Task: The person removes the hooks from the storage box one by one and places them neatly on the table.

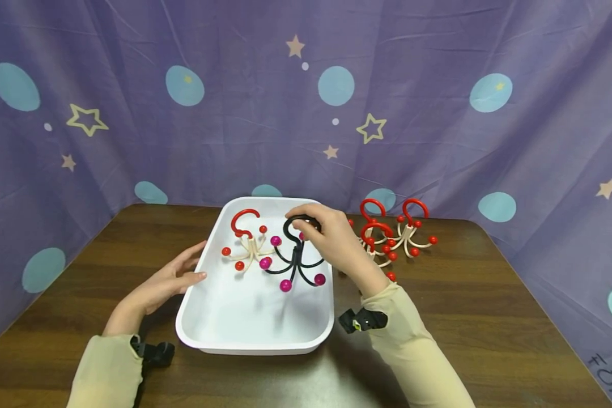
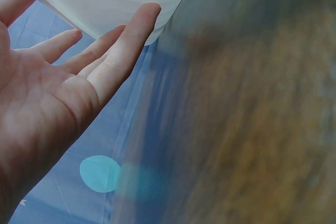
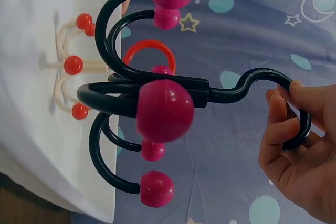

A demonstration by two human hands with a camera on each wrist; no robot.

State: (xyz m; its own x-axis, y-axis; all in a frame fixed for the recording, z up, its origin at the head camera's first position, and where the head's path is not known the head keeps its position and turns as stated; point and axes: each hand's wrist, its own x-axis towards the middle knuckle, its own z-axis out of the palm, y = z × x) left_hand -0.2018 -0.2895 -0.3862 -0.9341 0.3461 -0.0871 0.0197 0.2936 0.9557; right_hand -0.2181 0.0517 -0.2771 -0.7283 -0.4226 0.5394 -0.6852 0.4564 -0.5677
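Checking where we're at: one cream plastic hanger with a curved red hook and red ball tips (image 1: pixel 252 247) already stands inside the white rectangular plastic tray (image 1: pixel 234 320), so we'd call that one done. Our right hand (image 1: pixel 334 235) pinches the curled top of a glossy black hanger with magenta ball tips (image 1: pixel 297 258), thumb and fingers wrapped round the hook. It hangs over the tray, with its shadow on the floor below, so that one looks about halfway there: over the tray, but not set down.

Our left hand (image 1: pixel 165 283) is by the tray's left wall, fingers spread and fairly straight; we can't tell if they press on it or just hover next to it.

As for what's left, we count three more red-hooked cream hangers (image 1: pixel 409 231) bunched on the brown wood-grain table (image 1: pixel 489 311), right of the tray, partly hidden behind our right hand. Early days, we reckon.
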